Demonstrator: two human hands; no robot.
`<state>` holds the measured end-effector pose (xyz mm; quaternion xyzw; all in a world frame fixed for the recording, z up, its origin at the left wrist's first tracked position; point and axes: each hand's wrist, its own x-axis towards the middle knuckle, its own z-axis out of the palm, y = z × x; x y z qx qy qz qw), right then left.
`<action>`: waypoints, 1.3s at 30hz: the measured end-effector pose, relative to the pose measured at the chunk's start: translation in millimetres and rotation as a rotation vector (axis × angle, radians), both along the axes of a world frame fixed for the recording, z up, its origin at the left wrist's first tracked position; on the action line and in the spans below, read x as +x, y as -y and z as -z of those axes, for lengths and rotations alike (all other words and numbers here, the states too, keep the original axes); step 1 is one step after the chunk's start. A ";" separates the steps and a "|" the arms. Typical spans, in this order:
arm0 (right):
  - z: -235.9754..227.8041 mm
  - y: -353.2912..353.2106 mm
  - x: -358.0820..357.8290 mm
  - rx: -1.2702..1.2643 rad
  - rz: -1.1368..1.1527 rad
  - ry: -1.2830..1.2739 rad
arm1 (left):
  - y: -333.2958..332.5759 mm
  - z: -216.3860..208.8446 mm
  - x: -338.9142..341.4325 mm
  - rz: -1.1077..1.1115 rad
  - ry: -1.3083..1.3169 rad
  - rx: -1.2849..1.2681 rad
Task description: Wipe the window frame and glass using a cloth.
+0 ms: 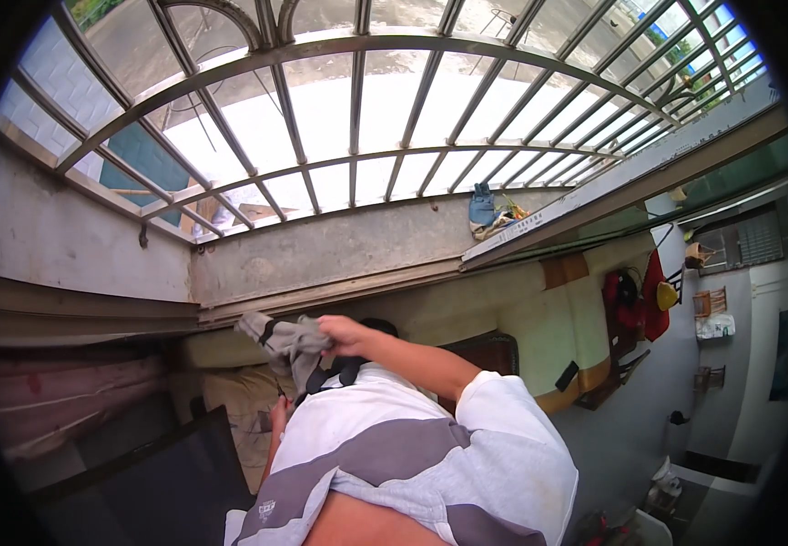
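Note:
My right hand [343, 335] is closed on a grey cloth [298, 344] with a narrow black strip near one end. The bunched cloth hangs in front of my white, grey and purple-grey shirt [385, 446], below the window sill. Lower and further left, my left hand [280, 412] shows only in part beside my body, under the cloth. Its fingers look closed round a thin dark thing too small to name. Soft black material [348, 367] lies against my front, just under my right hand.
Metal window bars [357, 100] curve ahead, above a concrete sill [330, 246] with a blue item [482, 209] on it. A pale covered surface [539, 318] runs along the wall, bearing a small black object [567, 376]. A dark panel [148, 482] stands lower left.

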<state>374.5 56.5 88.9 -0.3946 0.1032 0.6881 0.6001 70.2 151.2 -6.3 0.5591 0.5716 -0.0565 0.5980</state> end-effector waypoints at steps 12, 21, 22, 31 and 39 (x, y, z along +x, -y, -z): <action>7.5 106.2 155.7 -0.173 1.161 0.272 | 2.4 6.9 -16.4 -0.211 0.054 0.055; 3.2 30.7 -7.0 -0.180 0.177 0.324 | -2.3 -73.2 72.7 -0.412 0.464 -0.206; 6.9 31.7 -8.8 -0.070 0.066 0.317 | 2.6 -101.5 90.3 -0.471 0.548 -0.272; -50.3 13.5 -52.1 0.300 -0.409 0.873 | 21.2 -184.4 117.1 -0.211 0.816 -0.380; -41.5 31.4 -52.4 0.147 -0.120 0.504 | 22.6 -148.8 83.5 0.099 0.704 -0.057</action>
